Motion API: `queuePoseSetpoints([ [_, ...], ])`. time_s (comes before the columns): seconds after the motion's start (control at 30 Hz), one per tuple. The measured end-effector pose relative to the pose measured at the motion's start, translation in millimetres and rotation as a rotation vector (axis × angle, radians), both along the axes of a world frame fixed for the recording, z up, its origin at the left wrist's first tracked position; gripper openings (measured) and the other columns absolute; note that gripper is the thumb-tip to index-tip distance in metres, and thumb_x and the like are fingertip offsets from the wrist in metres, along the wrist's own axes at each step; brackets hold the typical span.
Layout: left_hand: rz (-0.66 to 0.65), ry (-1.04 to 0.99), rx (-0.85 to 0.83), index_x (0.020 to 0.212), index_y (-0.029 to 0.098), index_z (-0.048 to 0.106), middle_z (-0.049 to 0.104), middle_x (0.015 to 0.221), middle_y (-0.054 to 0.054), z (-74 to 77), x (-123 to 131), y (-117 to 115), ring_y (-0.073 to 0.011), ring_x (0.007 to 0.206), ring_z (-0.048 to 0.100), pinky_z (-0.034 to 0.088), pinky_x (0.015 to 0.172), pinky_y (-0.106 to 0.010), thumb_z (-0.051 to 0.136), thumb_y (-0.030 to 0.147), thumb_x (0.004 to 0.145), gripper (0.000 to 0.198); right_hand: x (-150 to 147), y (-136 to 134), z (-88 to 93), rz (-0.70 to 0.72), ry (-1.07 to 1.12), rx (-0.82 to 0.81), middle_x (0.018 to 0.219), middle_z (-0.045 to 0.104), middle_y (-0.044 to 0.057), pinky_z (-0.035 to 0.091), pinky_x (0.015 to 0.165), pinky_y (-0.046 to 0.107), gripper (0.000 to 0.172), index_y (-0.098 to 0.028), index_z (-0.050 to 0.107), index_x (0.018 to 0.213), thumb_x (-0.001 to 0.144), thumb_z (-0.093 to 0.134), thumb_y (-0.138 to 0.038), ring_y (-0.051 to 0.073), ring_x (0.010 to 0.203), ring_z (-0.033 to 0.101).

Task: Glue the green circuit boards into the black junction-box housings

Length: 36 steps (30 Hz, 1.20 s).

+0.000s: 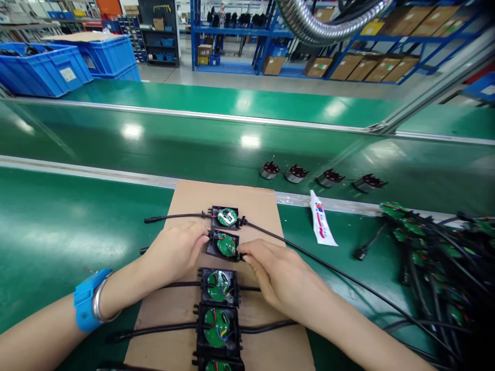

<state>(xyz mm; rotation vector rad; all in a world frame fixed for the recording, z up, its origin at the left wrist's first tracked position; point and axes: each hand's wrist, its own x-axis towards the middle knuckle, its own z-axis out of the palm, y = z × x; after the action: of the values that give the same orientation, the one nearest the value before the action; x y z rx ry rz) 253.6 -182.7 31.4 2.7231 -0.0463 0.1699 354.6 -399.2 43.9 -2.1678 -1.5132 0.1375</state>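
Observation:
Black housings with round green circuit boards lie in a column on a cardboard sheet [185, 206]. My left hand [180, 247] pinches the left edge of the second housing [224, 245] from the top, by its cable end. At that housing's right edge, my right hand [270, 263] has thumb and fingers closed on it, beside the cable exit. Just above lies the top housing [226, 217], with black cables running left and right. Nearer to me are a third housing [219, 286], a fourth [218, 332] and part of another at the bottom edge.
Several copper-wound motor parts [296, 173] stand on the green strip beyond the metal rail. A white tube [321, 221] lies right of the cardboard. Tangled cables with boards [429, 257] cover the right side. Blue bins [46, 69] stand at the back left; a metal hose [328, 26] hangs above.

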Motion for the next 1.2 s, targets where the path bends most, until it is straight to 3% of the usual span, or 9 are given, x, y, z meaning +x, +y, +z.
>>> queuePoseSetpoints([
  [0.2,-0.037,0.036,0.106,0.090,0.015,0.060,0.070,0.086,-0.007,-9.9,4,-1,-0.0219,0.076,0.067,0.053,0.066,-0.033,0.038,0.019,0.094,0.022,8,18,-5.1,0.018,0.004,-0.175,0.080,0.063,0.009,0.045,0.067,0.032,0.027,-0.013,0.064,0.091,0.085,0.038,-0.008,0.020,0.078,0.059],
  [0.33,-0.014,0.071,0.110,0.092,0.015,0.061,0.071,0.088,-0.007,-11.5,4,0,-0.0215,0.077,0.068,0.054,0.066,-0.033,0.039,0.020,0.094,0.022,12,24,-4.7,0.035,-0.005,-0.242,0.081,0.062,0.009,0.043,0.067,0.031,0.030,-0.014,0.067,0.097,0.082,0.040,-0.012,0.020,0.080,0.058],
  [0.5,-0.003,0.093,0.029,0.090,0.016,0.063,0.071,0.084,-0.004,-9.1,7,4,-0.0182,0.072,0.067,0.052,0.063,-0.028,0.043,0.018,0.092,0.020,15,31,-2.9,0.040,-0.075,-0.311,0.074,0.061,0.007,0.039,0.062,0.030,0.031,-0.015,0.069,0.097,0.080,0.043,-0.014,0.018,0.072,0.056],
  [0.73,-0.056,0.112,-0.098,0.085,0.018,0.067,0.071,0.084,-0.002,-5.6,13,11,-0.0186,0.078,0.066,0.051,0.070,-0.032,0.052,0.019,0.088,0.015,13,34,-9.7,0.019,-0.131,-0.320,0.074,0.063,0.007,0.036,0.059,0.030,0.030,-0.017,0.069,0.101,0.083,0.044,-0.019,0.020,0.072,0.058],
  [0.87,-0.052,0.078,0.037,0.081,0.015,0.062,0.068,0.080,-0.006,-0.6,15,1,-0.0188,0.074,0.063,0.050,0.067,-0.032,0.038,0.018,0.092,0.026,11,33,-14.2,0.001,-0.139,-0.308,0.073,0.063,0.006,0.035,0.059,0.030,0.029,-0.018,0.069,0.099,0.084,0.045,-0.019,0.020,0.072,0.058],
  [1.0,-0.078,0.214,0.251,0.079,0.015,0.058,0.066,0.073,-0.005,2.8,19,-5,-0.0169,0.064,0.061,0.048,0.061,-0.030,0.028,0.018,0.096,0.035,9,35,-11.9,0.000,-0.139,-0.337,0.072,0.064,0.007,0.034,0.058,0.032,0.028,-0.017,0.069,0.097,0.083,0.045,-0.019,0.020,0.068,0.057],
  [1.2,-0.155,0.280,0.463,0.080,0.013,0.060,0.066,0.074,-0.011,-1.9,24,0,-0.0218,0.065,0.062,0.049,0.061,-0.035,0.030,0.016,0.092,0.033,10,37,-10.1,0.001,-0.135,-0.336,0.071,0.065,0.008,0.032,0.055,0.032,0.026,-0.016,0.071,0.090,0.082,0.046,-0.019,0.020,0.063,0.058],
])
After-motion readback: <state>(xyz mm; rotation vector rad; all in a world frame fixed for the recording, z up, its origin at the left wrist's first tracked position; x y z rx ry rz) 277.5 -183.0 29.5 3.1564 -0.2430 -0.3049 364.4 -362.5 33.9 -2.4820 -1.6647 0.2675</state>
